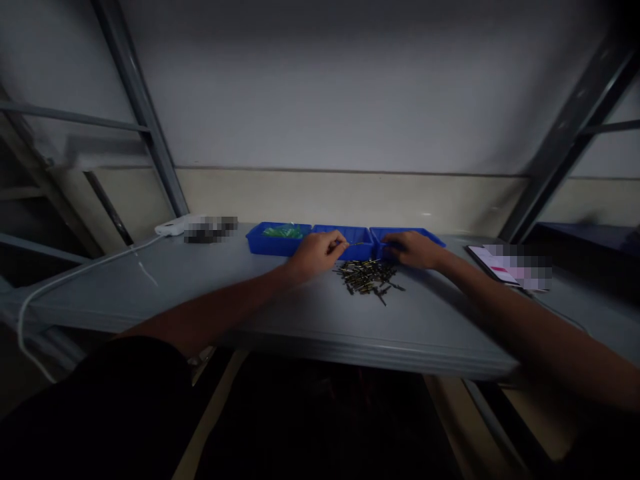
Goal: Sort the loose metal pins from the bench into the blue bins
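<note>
My left hand is closed in a pinch on a thin metal piece that points right, in front of the middle blue bin. At the front of the right-hand blue bin, my right hand has its fingers curled and partly over the rim; whatever is in them is hidden. Between and below the hands lies a loose pile of small, thin metal pieces, dark and brassy. Green plastic wrapping sits inside the left blue bin.
The grey shelf carries everything, between metal uprights. At the back left are a white device with a white cable and a blurred-out dark item. A phone with a lit screen lies on the right.
</note>
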Action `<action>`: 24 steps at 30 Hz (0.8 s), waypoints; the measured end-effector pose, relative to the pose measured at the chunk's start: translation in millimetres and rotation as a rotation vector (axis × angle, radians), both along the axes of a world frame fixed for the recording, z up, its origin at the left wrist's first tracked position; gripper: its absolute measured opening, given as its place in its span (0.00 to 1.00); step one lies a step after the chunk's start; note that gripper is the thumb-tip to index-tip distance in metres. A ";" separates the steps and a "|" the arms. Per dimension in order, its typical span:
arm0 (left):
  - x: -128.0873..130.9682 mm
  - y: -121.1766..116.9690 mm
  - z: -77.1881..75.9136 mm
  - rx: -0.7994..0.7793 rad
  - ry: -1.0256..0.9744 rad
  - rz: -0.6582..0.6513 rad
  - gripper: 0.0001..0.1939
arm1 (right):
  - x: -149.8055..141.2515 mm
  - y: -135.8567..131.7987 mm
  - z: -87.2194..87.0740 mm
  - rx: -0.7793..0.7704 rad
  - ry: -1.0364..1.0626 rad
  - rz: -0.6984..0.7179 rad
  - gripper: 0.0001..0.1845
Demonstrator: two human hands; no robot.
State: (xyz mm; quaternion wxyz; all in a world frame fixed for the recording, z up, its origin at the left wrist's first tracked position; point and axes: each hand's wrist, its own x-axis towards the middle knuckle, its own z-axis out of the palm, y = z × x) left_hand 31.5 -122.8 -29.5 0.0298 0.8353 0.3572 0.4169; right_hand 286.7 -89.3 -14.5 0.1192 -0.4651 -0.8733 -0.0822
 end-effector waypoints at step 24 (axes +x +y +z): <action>3.6 -2.6 -4.1 -0.033 0.027 -0.036 0.08 | -8.5 -21.9 12.7 0.265 0.338 0.204 0.14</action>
